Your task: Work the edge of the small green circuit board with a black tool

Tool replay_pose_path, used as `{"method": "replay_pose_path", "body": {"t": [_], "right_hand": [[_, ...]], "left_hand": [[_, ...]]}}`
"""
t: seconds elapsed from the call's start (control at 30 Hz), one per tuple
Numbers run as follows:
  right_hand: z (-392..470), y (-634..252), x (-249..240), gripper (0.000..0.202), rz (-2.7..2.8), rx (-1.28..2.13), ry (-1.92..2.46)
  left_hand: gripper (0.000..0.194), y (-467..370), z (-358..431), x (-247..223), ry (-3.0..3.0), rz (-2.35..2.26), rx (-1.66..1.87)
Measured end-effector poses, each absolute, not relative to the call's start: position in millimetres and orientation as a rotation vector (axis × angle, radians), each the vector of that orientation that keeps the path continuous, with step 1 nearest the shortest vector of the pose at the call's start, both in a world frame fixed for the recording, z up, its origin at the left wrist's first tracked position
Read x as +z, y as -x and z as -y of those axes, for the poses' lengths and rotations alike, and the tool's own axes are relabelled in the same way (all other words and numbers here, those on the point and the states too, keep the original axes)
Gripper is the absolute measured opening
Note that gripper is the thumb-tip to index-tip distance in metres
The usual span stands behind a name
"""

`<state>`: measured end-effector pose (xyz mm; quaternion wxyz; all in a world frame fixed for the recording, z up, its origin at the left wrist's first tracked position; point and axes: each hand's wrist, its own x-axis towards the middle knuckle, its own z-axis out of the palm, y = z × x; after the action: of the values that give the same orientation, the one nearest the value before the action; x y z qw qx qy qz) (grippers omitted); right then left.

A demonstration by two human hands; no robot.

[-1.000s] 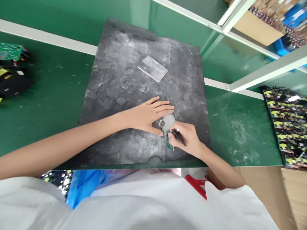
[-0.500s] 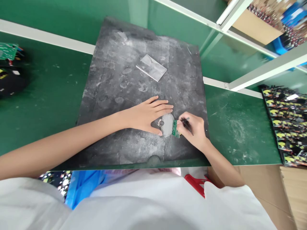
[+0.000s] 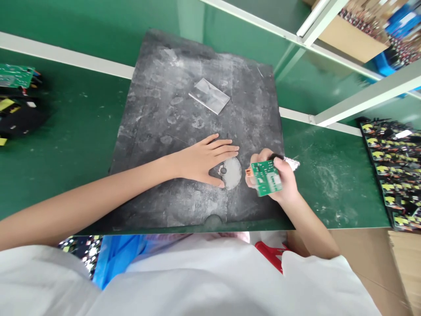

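My left hand (image 3: 210, 160) lies flat with its fingers spread on the dark, scuffed mat (image 3: 158, 131). Between its thumb and forefinger sits a round grey disc (image 3: 233, 174) with a small hole near its left side. My right hand (image 3: 287, 181) grips a green circuit board (image 3: 267, 177), held just right of the disc with its flat side towards me. An orange part (image 3: 249, 172) sticks out at the board's left. Something black and a shiny silvery piece (image 3: 292, 163) show behind the thumb.
Farther back on the mat lies a clear flat rectangular piece (image 3: 209, 96). More circuit boards (image 3: 16, 75) stand at the far left. A tray of several boards (image 3: 391, 175) is at the right. White frame bars (image 3: 371, 96) cross the right side.
My right hand has lifted the board from beside the disc and moved right, turning it so that its green face shows. My left hand has stayed on the mat.
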<state>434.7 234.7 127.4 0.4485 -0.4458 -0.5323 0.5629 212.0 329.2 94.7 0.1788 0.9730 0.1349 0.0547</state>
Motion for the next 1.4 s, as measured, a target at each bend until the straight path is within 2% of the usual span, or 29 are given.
{"method": "replay_pose_path", "body": {"t": [0.13, 0.4, 0.5, 0.63, 0.73, 0.97, 1.23, 1.3, 1.4], "right_hand": [[-240.0, -430.1, 131.9, 0.033, 1.100, 1.667, 1.016], [-241.6, -431.0, 120.5, 0.032, 1.121, 1.676, 1.047], [-238.5, -432.3, 119.8, 0.030, 1.299, 1.468, 1.197], [-231.5, -432.2, 125.9, 0.013, 1.762, 0.958, 1.329], [-227.6, -428.9, 127.3, 0.006, 1.903, 0.763, 1.328], [-225.8, -424.7, 125.5, 0.010, 1.873, 0.936, 1.369], [-227.5, -436.0, 125.7, 0.015, 1.704, 0.820, 1.349], [-225.9, -434.8, 122.7, 0.017, 1.624, 0.720, 1.328], [-221.4, -430.6, 114.4, 0.020, 1.526, 0.717, 1.249]], "left_hand": [[0.090, -211.9, -329.2, 94.3, -2.761, -0.366, 0.162], [0.091, -212.6, -328.8, 95.1, -2.764, -0.372, 0.150], [0.091, -212.8, -328.5, 95.3, -2.761, -0.382, 0.150], [0.091, -212.3, -328.4, 94.5, -2.766, -0.380, 0.167], [0.090, -211.9, -328.4, 94.7, -2.764, -0.379, 0.172], [0.089, -212.9, -327.0, 98.0, -2.759, -0.376, 0.140], [0.087, -211.5, -330.7, 96.4, -2.642, -0.330, 0.255], [0.081, -213.6, -327.3, 104.3, -2.527, -0.286, 0.381], [0.061, -219.0, -312.3, 120.9, -2.313, -0.294, 0.559]]}}
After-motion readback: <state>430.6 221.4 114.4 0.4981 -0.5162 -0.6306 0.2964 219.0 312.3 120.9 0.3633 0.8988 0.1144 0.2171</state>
